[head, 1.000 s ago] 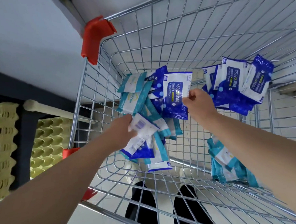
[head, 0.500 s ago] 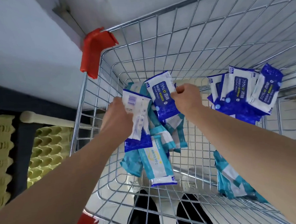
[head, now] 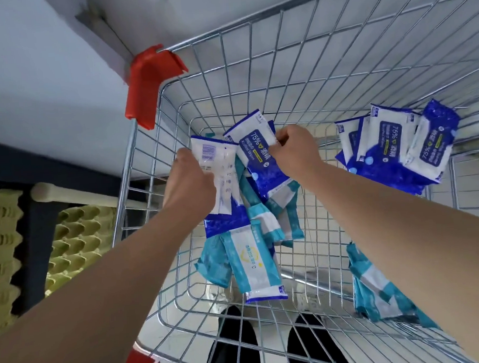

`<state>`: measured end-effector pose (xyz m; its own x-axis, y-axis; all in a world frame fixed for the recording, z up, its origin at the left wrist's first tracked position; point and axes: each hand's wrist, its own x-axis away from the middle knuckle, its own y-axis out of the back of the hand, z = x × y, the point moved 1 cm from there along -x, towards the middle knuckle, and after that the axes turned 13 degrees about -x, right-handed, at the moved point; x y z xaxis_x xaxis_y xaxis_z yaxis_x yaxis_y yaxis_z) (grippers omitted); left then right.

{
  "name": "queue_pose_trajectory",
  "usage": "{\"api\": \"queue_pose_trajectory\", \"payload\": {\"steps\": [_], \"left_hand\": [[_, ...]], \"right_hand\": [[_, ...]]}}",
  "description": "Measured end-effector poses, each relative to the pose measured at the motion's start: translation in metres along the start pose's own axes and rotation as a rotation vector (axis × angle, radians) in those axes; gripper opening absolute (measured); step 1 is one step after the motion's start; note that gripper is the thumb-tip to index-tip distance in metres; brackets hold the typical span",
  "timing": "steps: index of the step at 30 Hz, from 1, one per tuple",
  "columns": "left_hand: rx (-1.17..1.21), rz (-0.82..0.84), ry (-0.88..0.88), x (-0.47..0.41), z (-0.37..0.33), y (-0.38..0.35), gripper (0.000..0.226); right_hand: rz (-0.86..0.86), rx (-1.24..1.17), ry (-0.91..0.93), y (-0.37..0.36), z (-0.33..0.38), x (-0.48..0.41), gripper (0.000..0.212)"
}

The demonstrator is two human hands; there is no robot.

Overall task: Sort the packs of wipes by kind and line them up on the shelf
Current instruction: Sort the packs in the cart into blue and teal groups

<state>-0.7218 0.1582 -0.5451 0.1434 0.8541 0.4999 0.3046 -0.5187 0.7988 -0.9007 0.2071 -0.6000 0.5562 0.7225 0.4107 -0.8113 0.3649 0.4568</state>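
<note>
Both my hands are inside a wire shopping cart [head: 253, 54]. My left hand [head: 189, 184] grips a dark-blue wipe pack [head: 217, 165] turned back side up, its barcode showing. My right hand [head: 295, 152] pinches the edge of another dark-blue 75% alcohol wipe pack [head: 254, 149]. Under and below them lies a loose heap of teal wipe packs [head: 254, 259]. A group of dark-blue packs [head: 396, 146] leans at the cart's right side, and more teal packs [head: 379, 287] lie at the lower right.
Red plastic corner guards [head: 148, 83] cap the cart's left corners. Stacked green egg trays [head: 76, 244] stand left of the cart beside a dark post. A grey wall is beyond the cart. My dark shoes [head: 234, 341] show through the cart's floor.
Both hands have lifted their dark-blue packs up and toward the cart's far side, off the heap. The left pack turned upright with its barcode side facing me.
</note>
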Motion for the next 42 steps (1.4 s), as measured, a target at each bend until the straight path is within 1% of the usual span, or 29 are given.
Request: {"api": "queue_pose_trajectory", "payload": {"steps": [3, 7, 11, 13, 14, 16, 18, 20, 23, 26, 28, 30, 32, 33, 35, 37, 39, 40, 42], "left_hand": [[-0.001, -0.001, 0.007, -0.003, 0.001, -0.003, 0.020], [0.005, 0.010, -0.008, -0.008, 0.003, -0.004, 0.023], [0.064, 0.049, -0.056, -0.005, 0.002, 0.000, 0.031], [0.071, 0.059, -0.109, 0.000, -0.003, 0.007, 0.031], [0.073, 0.061, -0.135, 0.003, -0.008, 0.010, 0.029], [0.085, 0.064, -0.167, 0.008, -0.022, 0.014, 0.030], [0.123, 0.084, -0.173, 0.013, -0.039, 0.013, 0.031], [0.217, 0.141, -0.168, 0.018, -0.060, 0.005, 0.032], [0.403, 0.262, -0.128, 0.026, -0.096, -0.018, 0.024], [0.615, 0.366, -0.116, 0.035, -0.137, -0.047, 0.026], [0.666, 0.400, -0.123, 0.040, -0.164, -0.067, 0.026], [0.705, 0.421, -0.125, 0.045, -0.190, -0.086, 0.027], [0.752, 0.444, -0.119, 0.047, -0.210, -0.104, 0.025], [0.759, 0.443, -0.112, 0.046, -0.219, -0.113, 0.023], [0.746, 0.422, -0.095, 0.045, -0.233, -0.131, 0.020], [0.735, 0.380, -0.080, 0.042, -0.246, -0.150, 0.019], [0.651, 0.292, -0.061, 0.040, -0.256, -0.164, 0.027], [0.555, 0.216, -0.068, 0.040, -0.261, -0.167, 0.033], [0.307, 0.099, -0.109, 0.037, -0.268, -0.170, 0.049]], "right_hand": [[-0.016, -0.067, -0.079, -0.004, -0.002, -0.004, 0.021], [-0.003, -0.240, -0.192, -0.004, 0.002, -0.008, 0.025], [0.011, -0.406, -0.251, 0.007, 0.011, -0.001, 0.023], [-0.002, -0.527, -0.278, 0.025, 0.010, 0.007, 0.032], [-0.025, -0.544, -0.275, 0.039, 0.007, 0.012, 0.038], [-0.052, -0.540, -0.265, 0.072, -0.005, 0.020, 0.042], [-0.056, -0.541, -0.262, 0.111, -0.021, 0.028, 0.031], [-0.109, -0.517, -0.262, 0.153, -0.038, 0.036, 0.026], [-0.196, -0.554, -0.289, 0.205, -0.066, 0.040, 0.028], [-0.309, -0.621, -0.290, 0.236, -0.090, 0.033, 0.028], [-0.356, -0.593, -0.279, 0.248, -0.099, 0.027, 0.028], [-0.331, -0.513, -0.256, 0.256, -0.108, 0.023, 0.026], [-0.244, -0.505, -0.253, 0.262, -0.115, 0.023, 0.024], [-0.214, -0.536, -0.272, 0.266, -0.118, 0.022, 0.024], [-0.155, -0.688, -0.327, 0.270, -0.116, 0.023, 0.027], [-0.109, -0.792, -0.329, 0.274, -0.119, 0.022, 0.025], [-0.031, -0.744, -0.264, 0.275, -0.123, 0.021, 0.025], [-0.002, -0.699, -0.224, 0.275, -0.124, 0.022, 0.032], [-0.010, -0.614, -0.167, 0.274, -0.130, 0.020, 0.047]]}}
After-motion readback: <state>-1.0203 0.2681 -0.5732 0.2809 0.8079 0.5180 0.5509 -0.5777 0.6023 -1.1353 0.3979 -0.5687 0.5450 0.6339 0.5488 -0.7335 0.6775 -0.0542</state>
